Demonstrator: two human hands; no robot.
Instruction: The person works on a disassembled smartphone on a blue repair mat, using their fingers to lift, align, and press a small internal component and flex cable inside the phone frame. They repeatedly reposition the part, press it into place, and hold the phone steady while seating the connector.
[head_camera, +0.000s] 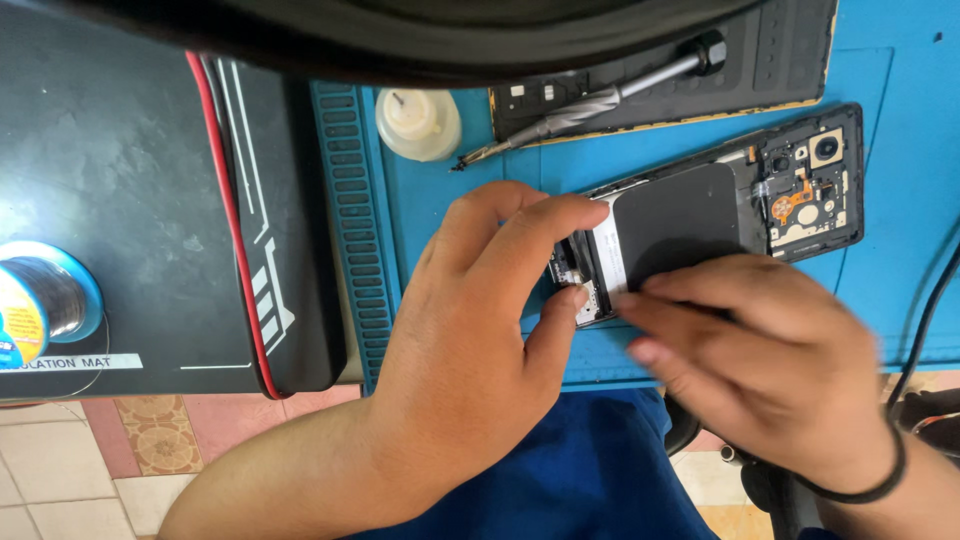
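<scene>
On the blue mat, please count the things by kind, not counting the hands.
Opened phone: 1
Removed back cover: 1
Screwdriver: 1
Small plastic bottle: 1
Total: 4

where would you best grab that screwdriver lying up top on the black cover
Grip the screwdriver on its fluted silver handle mid-length, coming straight down from above. It lies flat and slanted on the back cover, long sides free for fingers, tip toward the white bottle.
</scene>
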